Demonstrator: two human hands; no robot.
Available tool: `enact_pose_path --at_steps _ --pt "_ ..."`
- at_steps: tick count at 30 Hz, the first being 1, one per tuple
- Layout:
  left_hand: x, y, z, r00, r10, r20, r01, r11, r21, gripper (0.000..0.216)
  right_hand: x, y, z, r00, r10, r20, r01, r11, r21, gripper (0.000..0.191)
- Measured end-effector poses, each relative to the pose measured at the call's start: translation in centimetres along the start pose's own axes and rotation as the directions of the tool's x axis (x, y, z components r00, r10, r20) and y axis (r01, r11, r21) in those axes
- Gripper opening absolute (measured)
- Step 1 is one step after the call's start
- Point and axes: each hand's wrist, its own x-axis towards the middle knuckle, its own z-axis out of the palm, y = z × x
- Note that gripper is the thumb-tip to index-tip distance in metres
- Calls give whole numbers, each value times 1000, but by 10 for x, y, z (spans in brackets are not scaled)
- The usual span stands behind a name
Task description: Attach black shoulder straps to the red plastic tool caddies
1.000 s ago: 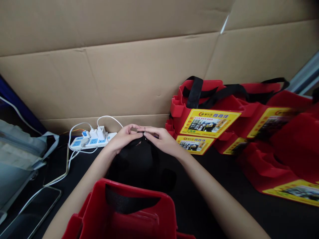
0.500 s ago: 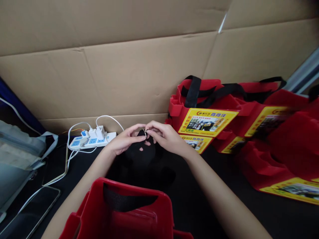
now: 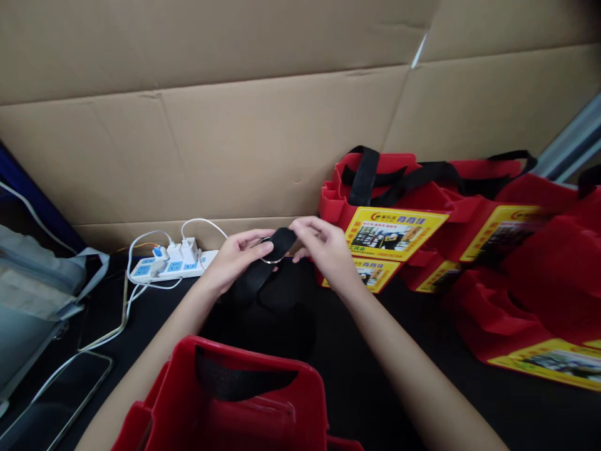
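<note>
A black webbing strap (image 3: 256,275) runs through a metal ring (image 3: 273,260) above the dark tabletop. My left hand (image 3: 243,255) is closed, its thumb pressing on the ring and strap. Between the thumb and fingers of my right hand (image 3: 322,243) is the strap's end, which sticks out on the far side of the ring. Lower down the strap blends into the black surface, so its course there is hidden. In front of me stands a red plastic tool box (image 3: 248,351), with a black band (image 3: 244,379) across its inside wall.
Several red tool boxes (image 3: 469,219) with black straps and yellow labels stand at the right. A white power strip (image 3: 176,268) with plugs and cables lies at the left, near a phone (image 3: 61,401) and a grey bag (image 3: 35,300). Cardboard (image 3: 244,150) walls the back.
The strap's end now shows as a longer flat piece past the ring. My right hand has moved slightly to the right with it, while my left hand stays at the ring.
</note>
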Motion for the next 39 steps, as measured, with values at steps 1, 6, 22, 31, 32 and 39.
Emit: enact_pose_path --at_steps 1,6,22,31,32,39 --pt "0 1 0 1000 5 3 -5 999 44 42 0 2 1 999 4 46 -3 999 -39 23" --pt "1 -3 -3 999 43 -3 -38 911 412 47 -1 10 -2 982 -37 185 92 950 -299 28" --pt "7 -16 -1 996 35 81 -68 888 454 26 -6 23 12 989 -98 110 140 858 -494 11" --pt "6 -13 -3 997 24 -67 11 877 481 22 4 18 -14 846 195 495 -145 980 -137 11" --pt "6 -13 -5 999 15 -53 12 874 485 21 4 15 -17 814 214 540 -169 977 -134 13" --pt "5 -7 -15 971 -116 209 7 889 459 22 4 9 -30 739 282 612 -263 957 -123 23"
